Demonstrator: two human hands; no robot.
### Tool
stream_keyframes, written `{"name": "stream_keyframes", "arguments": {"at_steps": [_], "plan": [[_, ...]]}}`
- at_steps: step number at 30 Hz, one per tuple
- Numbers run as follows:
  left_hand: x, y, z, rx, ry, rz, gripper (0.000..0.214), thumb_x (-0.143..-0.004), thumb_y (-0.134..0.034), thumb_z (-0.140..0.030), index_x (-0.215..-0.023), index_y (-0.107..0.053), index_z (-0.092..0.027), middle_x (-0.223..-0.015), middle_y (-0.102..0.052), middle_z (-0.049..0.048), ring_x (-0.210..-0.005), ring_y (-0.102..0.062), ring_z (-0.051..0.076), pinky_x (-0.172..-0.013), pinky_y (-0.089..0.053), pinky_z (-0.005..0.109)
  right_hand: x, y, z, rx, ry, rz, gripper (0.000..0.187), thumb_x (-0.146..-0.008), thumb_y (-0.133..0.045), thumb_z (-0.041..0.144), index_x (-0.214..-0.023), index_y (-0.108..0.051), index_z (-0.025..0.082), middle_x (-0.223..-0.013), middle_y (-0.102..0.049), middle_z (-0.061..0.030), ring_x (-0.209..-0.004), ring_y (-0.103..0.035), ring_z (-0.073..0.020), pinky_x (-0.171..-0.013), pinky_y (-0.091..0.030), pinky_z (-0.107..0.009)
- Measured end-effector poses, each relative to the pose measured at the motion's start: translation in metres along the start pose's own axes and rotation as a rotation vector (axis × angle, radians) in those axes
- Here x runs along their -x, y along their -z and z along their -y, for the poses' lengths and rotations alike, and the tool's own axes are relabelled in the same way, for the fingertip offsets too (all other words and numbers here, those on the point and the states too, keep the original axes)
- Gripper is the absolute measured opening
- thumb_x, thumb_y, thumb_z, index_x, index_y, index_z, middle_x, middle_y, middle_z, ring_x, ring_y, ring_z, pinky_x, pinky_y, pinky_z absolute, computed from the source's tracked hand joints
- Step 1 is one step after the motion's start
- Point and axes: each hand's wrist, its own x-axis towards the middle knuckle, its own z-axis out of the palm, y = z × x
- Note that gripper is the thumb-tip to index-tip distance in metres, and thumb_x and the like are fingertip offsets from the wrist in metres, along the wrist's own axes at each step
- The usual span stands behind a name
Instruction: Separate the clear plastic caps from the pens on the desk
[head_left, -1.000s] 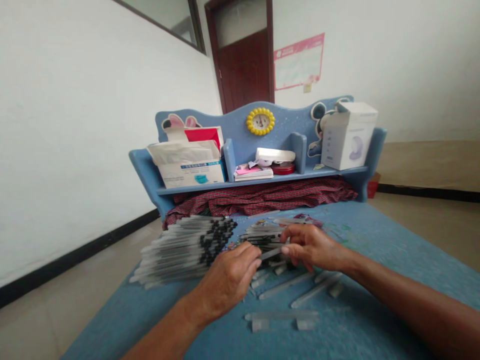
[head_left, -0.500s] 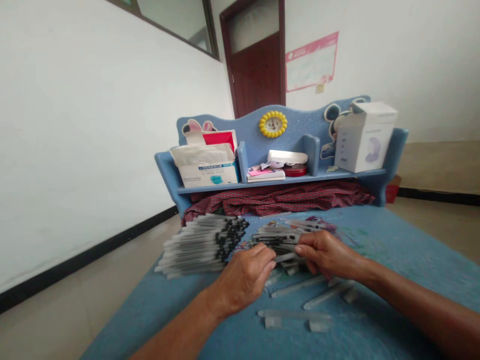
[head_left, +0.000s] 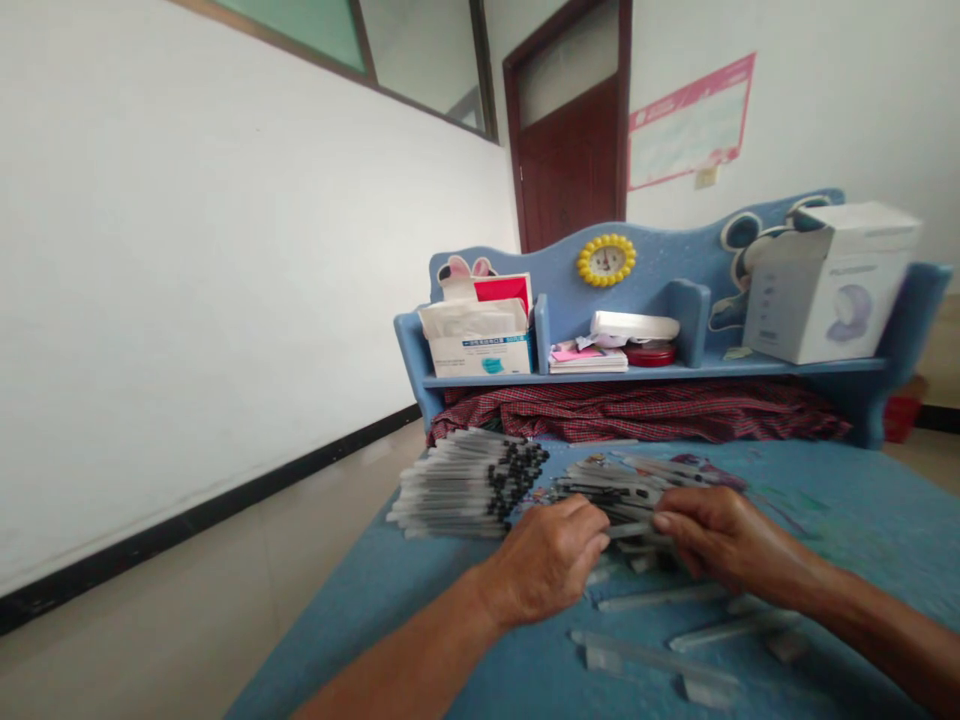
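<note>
Here, the left fingers [head_left: 591, 522] and right fingers [head_left: 679, 502] pinch one cloudy tube [head_left: 631, 530], lower right of centre; hold it straight.

Person's left hand [head_left: 559, 555] bare, broad across back, knuckles [head_left: 555, 535] rounded. Left forearm [head_left: 424, 655] bare to near edge of view, widens away from hand. Right hand [head_left: 716, 535] bare; right forearm [head_left: 870, 615] bare, long, narrows towards hand.

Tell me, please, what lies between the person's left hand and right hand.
In the head view, a slim translucent tube spans the gap between the left hand and the right hand.
</note>
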Motion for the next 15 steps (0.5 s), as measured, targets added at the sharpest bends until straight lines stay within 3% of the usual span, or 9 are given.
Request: {"name": "stream_keyframes", "arguments": {"at_steps": [3,6,11,15], "plan": [[-0.0001,0.0005,-0.0007,0.002,0.001,-0.002,0.014,-0.09,-0.039,-0.016,-0.088,-0.052,-0.015,-0.078,-0.056,0.0048,-0.075,-0.054,0.016,-0.068,-0.043,0.026,0.0005,0.0006,0.0005,-0.133,-0.071,0.051,0.031,-0.081,-0.051,0.05,-0.079,-0.046,0.019,-0.052,-0.051,0.0047,-0.033,-0.037,-0.0049,-0.031,-0.028,-0.016],[-0.0004,0.0013,-0.0008,0.006,-0.002,-0.007,0.014,-0.09,-0.038,-0.016,-0.089,-0.052,-0.015,-0.079,-0.056,0.0049,-0.076,-0.054,0.016,-0.069,-0.043,0.025,0.0003,0.0011,-0.0001,-0.172,-0.096,0.072,0.037,-0.079,-0.053,0.054,-0.093,-0.045,0.021,-0.052,-0.052,0.0057,-0.031,-0.037,-0.0055,-0.029,-0.028,-0.015],[-0.001,0.0012,-0.0008,0.013,0.004,-0.008,0.016,-0.09,-0.038,-0.016,-0.09,-0.053,-0.014,-0.079,-0.056,0.0052,-0.076,-0.054,0.016,-0.069,-0.043,0.026,-0.0003,0.0009,-0.0024,-0.054,-0.042,0.03,0.045,-0.087,-0.037,0.055,-0.065,-0.044,0.017,-0.046,-0.049,0.002,-0.031,-0.038,-0.004,-0.03,-0.024,-0.014],[-0.0016,0.0021,0.0016,0.065,0.009,-0.004,0.017,-0.09,-0.037,-0.016,-0.089,-0.054,-0.014,-0.078,-0.056,0.0049,-0.074,-0.054,0.016,-0.069,-0.043,0.025,-0.0003,0.0031,-0.0016,-0.171,-0.079,0.069,0.024,-0.084,-0.05,0.042,-0.079,-0.046,0.018,-0.048,-0.051,0.0058,-0.03,-0.037,-0.0039,-0.029,-0.028,-0.014]]}}
